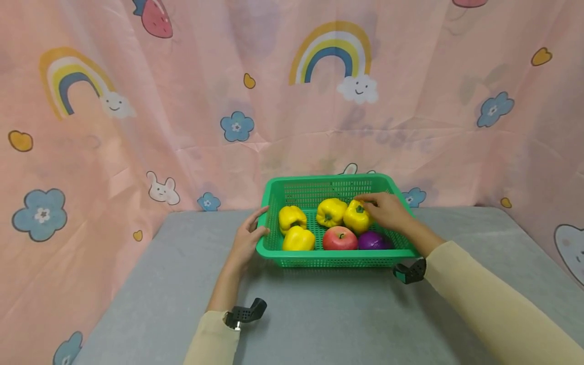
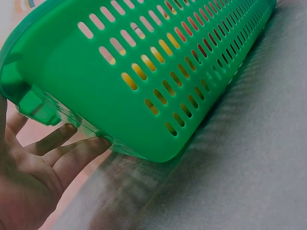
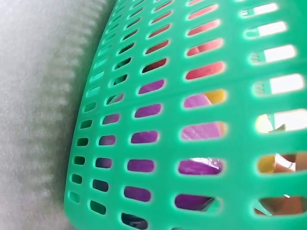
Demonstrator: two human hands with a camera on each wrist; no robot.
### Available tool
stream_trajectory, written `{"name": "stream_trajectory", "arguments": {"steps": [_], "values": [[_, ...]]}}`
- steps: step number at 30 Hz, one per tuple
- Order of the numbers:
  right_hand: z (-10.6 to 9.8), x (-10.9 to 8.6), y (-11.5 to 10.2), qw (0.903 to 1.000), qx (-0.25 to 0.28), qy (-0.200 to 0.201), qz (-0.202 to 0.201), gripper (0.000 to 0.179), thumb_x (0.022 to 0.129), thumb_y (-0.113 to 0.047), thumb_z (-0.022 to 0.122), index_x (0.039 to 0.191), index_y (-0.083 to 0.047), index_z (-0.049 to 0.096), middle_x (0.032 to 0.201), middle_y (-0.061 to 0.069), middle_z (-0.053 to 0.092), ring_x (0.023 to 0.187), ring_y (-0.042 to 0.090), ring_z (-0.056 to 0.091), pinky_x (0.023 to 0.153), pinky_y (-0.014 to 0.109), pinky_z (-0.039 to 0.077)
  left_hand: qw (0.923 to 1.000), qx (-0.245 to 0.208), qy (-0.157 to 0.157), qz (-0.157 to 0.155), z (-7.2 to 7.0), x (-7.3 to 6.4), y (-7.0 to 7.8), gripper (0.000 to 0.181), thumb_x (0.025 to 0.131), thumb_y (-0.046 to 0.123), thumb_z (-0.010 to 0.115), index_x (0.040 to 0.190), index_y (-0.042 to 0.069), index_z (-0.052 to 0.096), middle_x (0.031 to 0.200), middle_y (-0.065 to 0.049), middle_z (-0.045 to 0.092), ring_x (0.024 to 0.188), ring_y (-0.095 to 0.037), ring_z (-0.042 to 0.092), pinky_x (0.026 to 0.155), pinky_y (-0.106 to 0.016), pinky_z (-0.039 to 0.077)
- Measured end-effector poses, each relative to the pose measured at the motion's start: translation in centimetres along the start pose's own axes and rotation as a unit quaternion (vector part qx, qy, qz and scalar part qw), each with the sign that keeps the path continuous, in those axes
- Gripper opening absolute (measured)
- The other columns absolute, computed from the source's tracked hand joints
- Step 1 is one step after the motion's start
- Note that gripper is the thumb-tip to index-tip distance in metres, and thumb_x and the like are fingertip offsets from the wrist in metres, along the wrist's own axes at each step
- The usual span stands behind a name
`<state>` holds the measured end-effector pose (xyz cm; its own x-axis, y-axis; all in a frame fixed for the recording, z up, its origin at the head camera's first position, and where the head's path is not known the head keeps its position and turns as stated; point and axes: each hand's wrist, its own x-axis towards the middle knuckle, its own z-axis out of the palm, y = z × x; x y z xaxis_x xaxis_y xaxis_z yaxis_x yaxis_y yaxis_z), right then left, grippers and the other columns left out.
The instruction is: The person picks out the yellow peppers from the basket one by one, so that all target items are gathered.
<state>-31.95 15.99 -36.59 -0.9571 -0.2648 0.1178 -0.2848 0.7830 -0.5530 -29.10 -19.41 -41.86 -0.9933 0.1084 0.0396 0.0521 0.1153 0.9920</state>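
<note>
A green plastic basket (image 1: pixel 337 257) sits on the grey table, holding yellow bell peppers, a red apple (image 1: pixel 339 239) and a shiny, round purple piece of produce (image 1: pixel 373 241). Inside its back right part, my right hand (image 1: pixel 385 209) holds a yellow bell pepper (image 1: pixel 357 217) by fingers and thumb. Another pepper (image 1: pixel 331 212) lies just left of that one. Two more peppers, a rear one (image 1: pixel 292 219) and a front one (image 1: pixel 298 239), are at the left. My left hand (image 2: pixel 41 165) touches the basket's left end with nearly straight fingers. The right wrist view mostly shows slotted basket wall, hiding much of that hand.
The grey tabletop (image 1: pixel 319 309) extends in front of the basket and to both sides. Behind it hangs a pink patterned curtain (image 1: pixel 292 147), close to the basket's back. A black wrist camera (image 1: pixel 410 270) hangs beside the basket's front right corner.
</note>
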Motion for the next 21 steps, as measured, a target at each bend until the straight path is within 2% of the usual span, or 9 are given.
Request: {"name": "stream_trajectory", "arguments": {"steps": [2,3,6,7,9,13,17,21], "values": [[0.0,0.0,-0.1,0.9999,-0.002,-0.01,0.006,0.04,0.1,-0.019,0.042,0.135,-0.006,0.055,0.099,0.019,0.067,0.045,0.019,0.035,0.046,0.029,0.034,1.0,0.001,0.001,0.001,0.0,0.0,0.0,0.056,0.086,0.013,0.054,0.135,0.04,0.05,0.139,-0.003,0.053,0.111,-0.024,0.055,0.079,-0.032,0.047],[0.1,0.0,-0.1,0.9999,-0.007,-0.013,0.007,0.041,0.1,-0.022,0.042,0.136,-0.006,0.054,0.101,0.019,0.067,0.048,0.019,0.042,0.049,0.031,0.039,1.0,0.003,0.001,0.0,0.0,0.0,-0.1,0.056,0.086,0.013,0.054,0.135,0.04,0.05,0.139,-0.003,0.053,0.112,-0.023,0.055,0.081,-0.033,0.047],[0.1,0.0,-0.1,0.9993,-0.03,-0.023,0.002,0.052,0.098,-0.038,0.045,0.139,-0.007,0.051,0.128,0.023,0.059,0.08,0.032,0.062,0.072,0.044,0.05,1.0,0.005,0.0,-0.001,-0.1,0.0,0.1,0.057,0.087,0.013,0.054,0.137,0.038,0.049,0.14,-0.005,0.052,0.111,-0.024,0.055,0.08,-0.031,0.046],[0.2,0.0,0.0,0.9989,-0.039,-0.025,-0.004,0.057,0.096,-0.044,0.049,0.139,-0.006,0.05,0.135,0.024,0.053,0.094,0.037,0.062,0.08,0.05,0.05,1.0,0.0,-0.002,-0.004,-0.1,-0.1,0.3,0.057,0.087,0.012,0.054,0.138,0.037,0.048,0.139,-0.006,0.053,0.109,-0.026,0.056,0.079,-0.03,0.047],[0.2,0.0,0.1,0.998,-0.054,-0.03,-0.015,0.069,0.089,-0.051,0.057,0.14,-0.006,0.048,0.136,0.023,0.054,0.118,0.041,0.054,0.094,0.057,0.044,0.9999,-0.007,-0.008,-0.008,-0.1,-0.3,0.7,0.058,0.088,0.01,0.053,0.14,0.034,0.047,0.14,-0.009,0.052,0.109,-0.029,0.056,0.076,-0.029,0.048],[0.4,0.2,0.5,0.9967,-0.063,-0.04,-0.033,0.081,0.078,-0.046,0.073,0.141,-0.004,0.046,0.135,0.022,0.054,0.117,0.039,0.054,0.094,0.057,0.045,0.9995,-0.017,-0.024,-0.012,-0.1,-1.0,2.2,0.059,0.089,0.006,0.051,0.144,0.024,0.043,0.141,-0.016,0.05,0.112,-0.034,0.054,0.075,-0.027,0.048],[0.5,0.3,0.6,0.9969,-0.06,-0.04,-0.031,0.078,0.077,-0.036,0.077,0.141,-0.003,0.045,0.134,0.022,0.054,0.117,0.038,0.052,0.095,0.057,0.044,0.9993,-0.012,-0.032,-0.011,0.0,-1.5,3.2,0.06,0.089,0.006,0.05,0.146,0.019,0.04,0.143,-0.019,0.048,0.113,-0.037,0.053,0.075,-0.026,0.048],[0.3,0.1,0.5,0.9972,-0.063,-0.023,-0.032,0.074,0.078,-0.032,0.077,0.139,-0.003,0.048,0.133,0.021,0.054,0.117,0.038,0.051,0.095,0.057,0.044,0.9993,-0.014,-0.031,-0.015,0.1,-1.7,3.2,0.06,0.089,0.006,0.05,0.146,0.02,0.04,0.143,-0.018,0.048,0.11,-0.037,0.054,0.072,-0.025,0.049]]}}
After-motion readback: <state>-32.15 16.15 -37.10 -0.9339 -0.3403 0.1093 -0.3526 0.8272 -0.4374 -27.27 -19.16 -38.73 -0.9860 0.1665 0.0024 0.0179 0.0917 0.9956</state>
